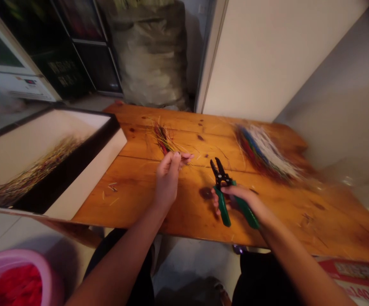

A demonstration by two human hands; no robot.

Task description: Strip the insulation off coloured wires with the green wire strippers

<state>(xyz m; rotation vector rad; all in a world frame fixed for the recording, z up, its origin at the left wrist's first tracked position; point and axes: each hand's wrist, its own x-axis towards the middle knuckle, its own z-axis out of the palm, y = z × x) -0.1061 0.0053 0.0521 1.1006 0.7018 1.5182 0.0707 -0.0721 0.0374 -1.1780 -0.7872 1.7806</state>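
**Two-handed hold: thin wire bundle (163, 138) pinched, wire strippers (222, 210) gripped**

My left hand (168, 178) is closed in a tight pinch, its fingertips (178, 156) on the near end of the bundle. The bundle sits mid-table on the wooden table (133, 199), and its fine red, green and yellowish strands fan out loosely past my fingers. Pinching them together seems to keep the ends gathered and lifted rather than spread over the boards. My right hand (235, 199) is wrapped around the green handles of the strippers, with the black jaws slightly apart and pointing up toward the bundle, so the tool looks ready close by. A larger pile of blue, white and red wires (264, 153) lies to the right, apparently kept out of my hands' way. Short wire scraps (112, 188) lie near the table's left edge. More strands (34, 174) sit in a black-edged tray (76, 163) to the left. A pink tub (12, 257) stands on the floor below.
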